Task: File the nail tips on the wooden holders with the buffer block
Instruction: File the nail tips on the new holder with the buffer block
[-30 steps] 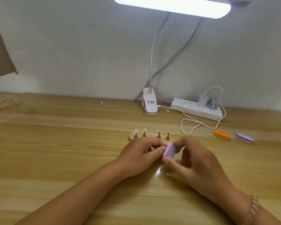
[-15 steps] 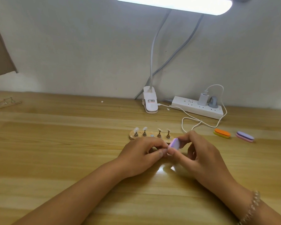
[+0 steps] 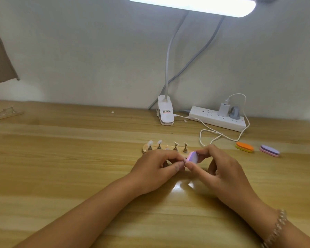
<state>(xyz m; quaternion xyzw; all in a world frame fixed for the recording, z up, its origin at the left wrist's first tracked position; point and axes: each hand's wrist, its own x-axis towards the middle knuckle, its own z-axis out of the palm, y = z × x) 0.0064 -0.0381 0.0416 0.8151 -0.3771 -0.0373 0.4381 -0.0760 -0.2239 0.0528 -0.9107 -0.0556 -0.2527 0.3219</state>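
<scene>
Your right hand (image 3: 220, 169) is pinching the small lilac-and-pink foam buffer block (image 3: 192, 157) between thumb and forefinger, its end tilted toward the left. Your left hand (image 3: 156, 169) is closed in a fingertip pinch right against that end; whatever it is gripping, likely a nail tip or its stand, is hidden behind the fingers (image 3: 179, 164), so you cannot confirm it from here. Both hands are hovering just in front of the oval wooden holder (image 3: 145, 147) on the pale wooden bench (image 3: 61, 167), where two clear nail tips (image 3: 150, 142) are sitting on metal pegs and two further pegs (image 3: 185, 147) look bare.

For this step: you are probably best keeping the block flat to the tip's edge, stroking lightly, and bracing your left wrist on the bench. Too much pressure could snap or pop the tip loose.

Spare orange-and-yellow (image 3: 244, 147) and purple-and-pink (image 3: 269, 150) buffers are lying well to the right.
</scene>
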